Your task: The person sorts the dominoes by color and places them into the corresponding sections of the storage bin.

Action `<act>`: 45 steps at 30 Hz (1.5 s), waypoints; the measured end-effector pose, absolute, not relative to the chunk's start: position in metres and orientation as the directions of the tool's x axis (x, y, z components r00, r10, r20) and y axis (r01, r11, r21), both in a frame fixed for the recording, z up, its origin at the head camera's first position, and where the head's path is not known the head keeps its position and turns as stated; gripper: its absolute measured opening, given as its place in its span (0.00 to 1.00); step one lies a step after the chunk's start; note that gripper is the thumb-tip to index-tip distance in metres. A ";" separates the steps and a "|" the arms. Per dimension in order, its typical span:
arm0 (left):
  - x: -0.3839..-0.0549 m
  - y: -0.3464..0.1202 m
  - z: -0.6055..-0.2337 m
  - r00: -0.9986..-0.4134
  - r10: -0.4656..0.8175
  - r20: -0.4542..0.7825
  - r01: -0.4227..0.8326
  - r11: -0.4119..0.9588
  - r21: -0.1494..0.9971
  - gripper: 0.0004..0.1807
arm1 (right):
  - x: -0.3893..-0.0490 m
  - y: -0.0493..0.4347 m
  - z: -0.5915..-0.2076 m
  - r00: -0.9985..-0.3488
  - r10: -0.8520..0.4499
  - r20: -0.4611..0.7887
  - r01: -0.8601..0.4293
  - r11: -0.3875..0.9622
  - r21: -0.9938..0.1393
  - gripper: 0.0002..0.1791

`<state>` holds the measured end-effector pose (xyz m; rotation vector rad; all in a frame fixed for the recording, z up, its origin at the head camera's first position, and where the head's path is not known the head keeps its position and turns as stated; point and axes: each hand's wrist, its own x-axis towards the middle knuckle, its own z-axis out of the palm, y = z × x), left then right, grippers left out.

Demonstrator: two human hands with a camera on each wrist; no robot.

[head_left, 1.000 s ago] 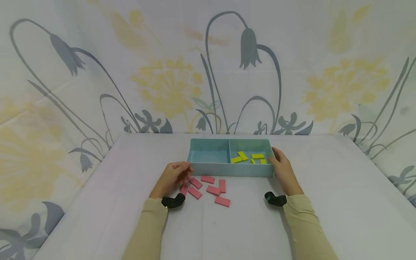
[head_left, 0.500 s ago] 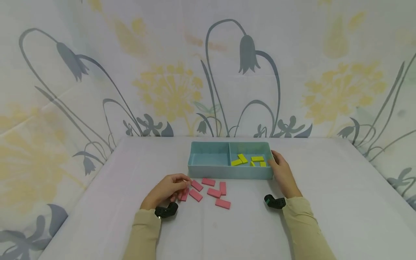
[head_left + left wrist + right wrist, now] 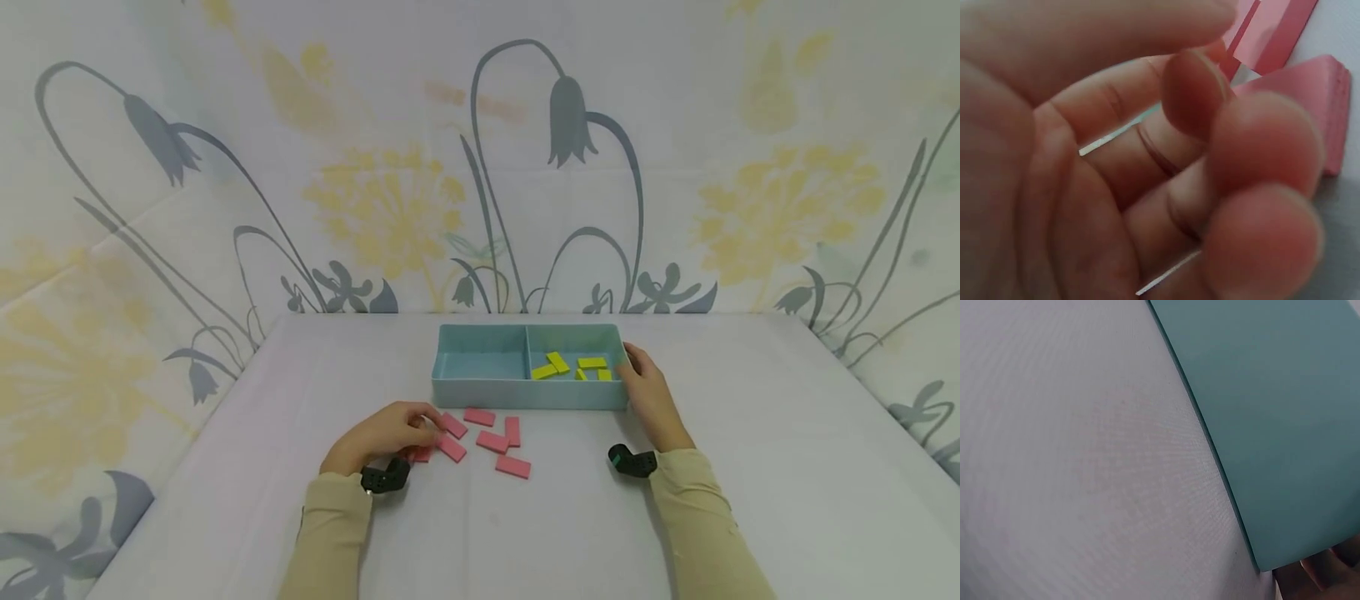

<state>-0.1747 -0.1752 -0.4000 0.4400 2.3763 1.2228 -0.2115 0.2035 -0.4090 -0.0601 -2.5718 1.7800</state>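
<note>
My left hand [image 3: 390, 435] is low over the left side of several loose pink blocks [image 3: 513, 467]. Its thumb and index fingertips meet at the nearest pink block [image 3: 453, 426]; whether they pinch it is hidden. In the left wrist view, the other fingers [image 3: 1266, 240] are curled in front of another pink block [image 3: 1300, 90]. My right hand [image 3: 654, 400] grips the right end of a pale blue two-compartment box [image 3: 525, 394], thumb at the rim. In the right wrist view, its fingers [image 3: 1329, 569] show past the box's edge.
Several yellow blocks [image 3: 592, 363] lie in the box's right compartment. The left compartment [image 3: 482, 357] shows only its bare floor. A white cloth [image 3: 555, 533] covers the table, and a flower-print cloth [image 3: 495, 192] hangs behind.
My left hand has moved from the box's front left corner back towards me, down to the pink blocks. The right hand stays at the box's right end, and the blocks look unmoved.
</note>
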 end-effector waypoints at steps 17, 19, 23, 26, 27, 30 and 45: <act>-0.172 -0.167 -0.385 -0.901 0.327 -0.284 0.049 0.729 0.683 0.12 | -0.208 0.207 -0.407 -0.999 0.035 -0.025 0.036 0.342 -0.939 0.30; -0.173 -0.168 -0.384 -0.911 0.299 -0.283 0.043 0.753 0.657 0.12 | -0.209 0.207 -0.407 -0.999 0.035 -0.032 0.042 0.344 -0.938 0.31; -0.174 -0.169 -0.383 -0.921 0.275 -0.276 0.052 0.789 0.613 0.14 | -0.210 0.206 -0.408 -0.999 0.038 -0.030 0.042 0.344 -0.938 0.30; -0.174 -0.170 -0.382 -0.928 0.261 -0.267 0.057 0.805 0.591 0.14 | -0.211 0.205 -0.409 -0.999 0.038 -0.024 0.035 0.346 -0.938 0.30; -0.174 -0.170 -0.382 -0.933 0.250 -0.259 0.054 0.808 0.586 0.14 | -0.211 0.205 -0.409 -0.999 0.037 -0.023 0.034 0.347 -0.937 0.30; -0.175 -0.170 -0.381 -0.951 0.206 -0.233 0.037 0.820 0.572 0.15 | -0.211 0.205 -0.410 -0.999 0.036 -0.023 0.035 0.353 -0.935 0.30; -0.172 -0.177 -0.380 -0.969 0.161 -0.189 0.040 0.852 0.521 0.16 | -0.210 0.204 -0.407 -0.999 0.032 -0.013 0.024 0.379 -0.925 0.31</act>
